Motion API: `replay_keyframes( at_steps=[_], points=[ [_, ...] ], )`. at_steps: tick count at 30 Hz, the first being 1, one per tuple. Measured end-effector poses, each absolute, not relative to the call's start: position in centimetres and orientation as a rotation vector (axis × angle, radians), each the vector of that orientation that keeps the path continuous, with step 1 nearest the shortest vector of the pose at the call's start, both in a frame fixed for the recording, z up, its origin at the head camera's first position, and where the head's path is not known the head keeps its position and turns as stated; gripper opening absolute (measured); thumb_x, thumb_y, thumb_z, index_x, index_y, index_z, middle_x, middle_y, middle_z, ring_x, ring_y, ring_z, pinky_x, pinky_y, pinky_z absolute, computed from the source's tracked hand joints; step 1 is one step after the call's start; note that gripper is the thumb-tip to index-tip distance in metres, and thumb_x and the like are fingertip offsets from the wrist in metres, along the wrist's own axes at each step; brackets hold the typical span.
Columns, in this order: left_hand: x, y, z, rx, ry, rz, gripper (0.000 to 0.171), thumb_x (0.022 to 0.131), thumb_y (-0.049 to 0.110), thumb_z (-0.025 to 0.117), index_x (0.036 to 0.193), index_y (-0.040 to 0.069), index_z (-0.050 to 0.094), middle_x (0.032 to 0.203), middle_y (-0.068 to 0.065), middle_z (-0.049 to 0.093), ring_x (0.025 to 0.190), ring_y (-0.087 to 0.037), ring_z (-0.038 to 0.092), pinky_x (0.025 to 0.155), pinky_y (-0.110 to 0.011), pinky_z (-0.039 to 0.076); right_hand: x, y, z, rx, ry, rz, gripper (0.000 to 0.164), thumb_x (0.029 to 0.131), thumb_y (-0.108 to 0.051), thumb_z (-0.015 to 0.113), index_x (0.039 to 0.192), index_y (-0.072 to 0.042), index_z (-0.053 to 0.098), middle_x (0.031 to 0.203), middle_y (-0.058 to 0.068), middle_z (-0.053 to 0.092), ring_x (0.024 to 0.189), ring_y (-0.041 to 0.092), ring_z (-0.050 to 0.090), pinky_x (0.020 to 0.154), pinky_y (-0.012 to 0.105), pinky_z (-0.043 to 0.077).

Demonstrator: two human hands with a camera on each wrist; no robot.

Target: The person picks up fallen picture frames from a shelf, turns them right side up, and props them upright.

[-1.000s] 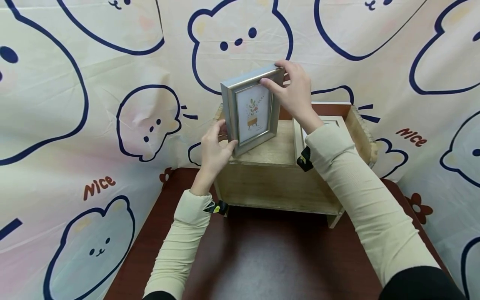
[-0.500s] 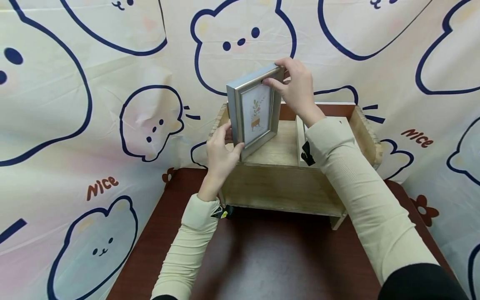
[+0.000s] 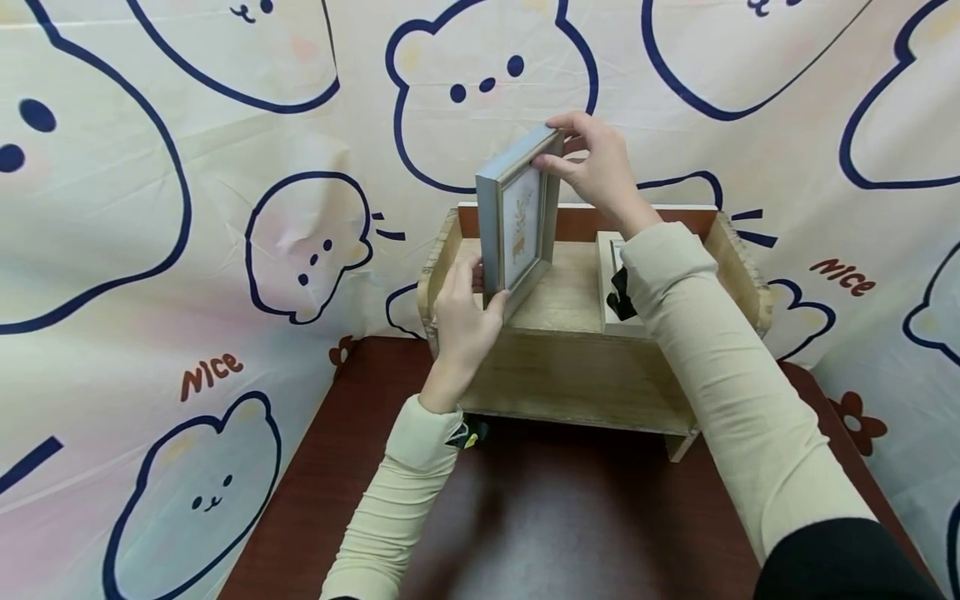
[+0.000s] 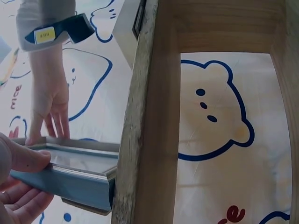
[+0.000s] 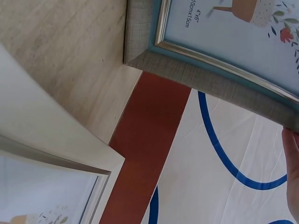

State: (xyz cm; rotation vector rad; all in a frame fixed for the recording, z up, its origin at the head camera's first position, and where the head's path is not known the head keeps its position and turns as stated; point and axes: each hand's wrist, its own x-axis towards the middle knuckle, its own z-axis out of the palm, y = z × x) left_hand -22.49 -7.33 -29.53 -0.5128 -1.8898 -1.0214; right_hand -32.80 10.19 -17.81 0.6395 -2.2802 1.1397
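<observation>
A silver-grey picture frame (image 3: 520, 221) with a potted-plant print stands upright and turned at an angle on the top of a small wooden shelf (image 3: 562, 371). Low on the frame's near side edge, my left hand (image 3: 467, 312) grips it between thumb and fingers. My right hand (image 3: 597, 167) pinches its upper far corner, thumb on the front. In the left wrist view the picture frame (image 4: 70, 179) shows its bluish side, with the left thumb (image 4: 28, 158) over the front rim. The right wrist view shows the frame's lower corner near the shelf top.
A white picture frame (image 3: 611, 287) is on the shelf top at the right, partly hidden by my right sleeve. Raised wooden sides (image 3: 438, 267) and a red-brown back strip (image 3: 675, 221) edge the shelf. It stands on a dark red-brown table (image 3: 585, 517) before a bear-print cloth.
The picture frame has turned further edge-on, its near edge swinging right. My left hand has moved right with it. The right hand still holds the upper corner.
</observation>
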Motion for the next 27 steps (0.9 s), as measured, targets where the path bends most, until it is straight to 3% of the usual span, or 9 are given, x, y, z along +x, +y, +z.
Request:
replay_keyframes(
  at_steps=[8,21,27],
  points=[
    [-22.1,-6.2,-29.8,-0.463,-1.887,-0.992,0.044,0.065,-0.007,0.076,0.103,-0.01,0.054,0.087,-0.018,0.057,0.075,-0.025,0.058,0.069,-0.027,0.051,-33.1,10.4,-17.4,0.663,-2.37,1.256,0.049,0.081,-0.021,0.068,0.127,-0.014,0.052,0.122,0.003,0.053,0.103,0.018,0.055,0.086,0.032,0.045],
    [-21.6,-4.6,-29.8,-0.373,-1.876,-0.93,0.045,0.064,-0.004,0.077,0.103,-0.007,0.055,0.086,-0.015,0.057,0.078,-0.024,0.057,0.07,-0.029,0.049,-33.3,10.9,-17.3,0.736,-2.387,1.431,0.052,0.084,-0.018,0.065,0.133,-0.016,0.048,0.126,0.007,0.05,0.109,0.019,0.053,0.094,0.036,0.042],
    [-21.6,-4.8,-30.0,-0.394,-1.885,-0.956,0.042,0.066,-0.003,0.077,0.102,-0.006,0.056,0.087,-0.015,0.058,0.077,-0.023,0.057,0.068,-0.028,0.049,-32.5,11.0,-17.1,0.859,-2.459,1.437,0.06,0.087,-0.022,0.061,0.141,-0.021,0.035,0.14,0.004,0.038,0.123,0.021,0.042,0.103,0.04,0.031]
  ],
)
